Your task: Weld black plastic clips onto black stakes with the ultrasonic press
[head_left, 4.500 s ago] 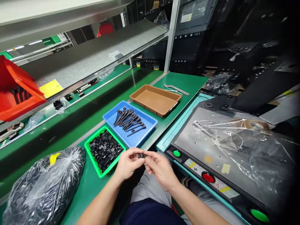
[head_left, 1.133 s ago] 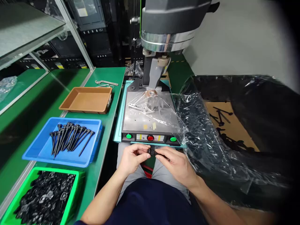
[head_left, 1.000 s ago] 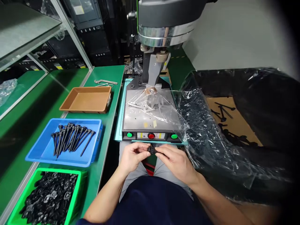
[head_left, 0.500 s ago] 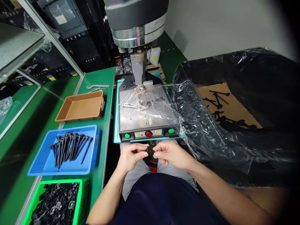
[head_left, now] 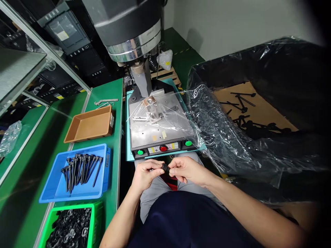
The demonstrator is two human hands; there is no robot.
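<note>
Between my two hands, just in front of the machine's front panel and above my lap, is a small black part [head_left: 165, 167]. The thumb and fingers of my left hand [head_left: 147, 174] pinch it from the left. From the right, my right hand [head_left: 186, 169] closes its thumb and fingertips on the other side of it. Fingers cover much of the part, so its full shape is hidden. Beyond the hands stands a bench machine with a metal plate [head_left: 144, 136], a fixture [head_left: 152, 110] partly under clear film, and a grey tool head [head_left: 142, 81] above it.
The machine's front has green buttons [head_left: 140, 152] and a red one [head_left: 163, 148]. At left are a brown tray [head_left: 89, 125], a blue bin [head_left: 71, 198] of black long-stemmed parts, and a green bin [head_left: 97, 220] of small black parts. A film-lined black container [head_left: 258, 69] stands right.
The view has tilted, so the machine's head appears farther left and the left-hand bins lower. Both hands stay on the small black part, which now shows more clearly between the fingertips.
</note>
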